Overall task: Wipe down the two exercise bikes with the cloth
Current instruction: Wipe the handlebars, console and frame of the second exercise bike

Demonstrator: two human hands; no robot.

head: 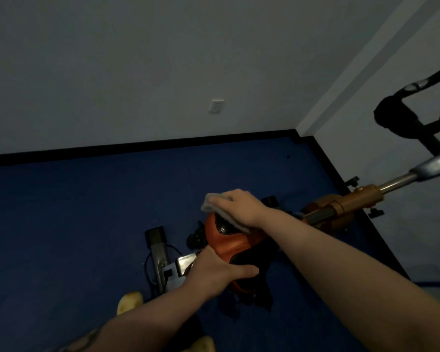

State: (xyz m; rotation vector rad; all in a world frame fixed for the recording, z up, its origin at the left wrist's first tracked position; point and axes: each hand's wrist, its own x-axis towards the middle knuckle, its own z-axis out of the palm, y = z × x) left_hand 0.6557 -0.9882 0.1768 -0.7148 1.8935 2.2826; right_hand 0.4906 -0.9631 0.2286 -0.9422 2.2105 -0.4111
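left hand (222, 271): fingers curled round the near end of the orange bike's saddle (226, 243), steadying it.
saddle axis: long axis runs from the near-left end away toward the far right, where the frame (341, 207) continues.
cloth (215, 201): lies on the saddle's far end, under the right hand (239, 204).
right hand: nearer the unwiped far side; fingers flat, pressing the cloth down.
second bike (401, 118): dark, far right by the wall, well apart.

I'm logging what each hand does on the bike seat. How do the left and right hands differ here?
The right hand presses a grey cloth on the far end of the orange seat; the left hand is bare and holds no cloth. The right hand lies flat on top, while the left hand grips the seat's near end, thumb across it. Both touch the same seat.
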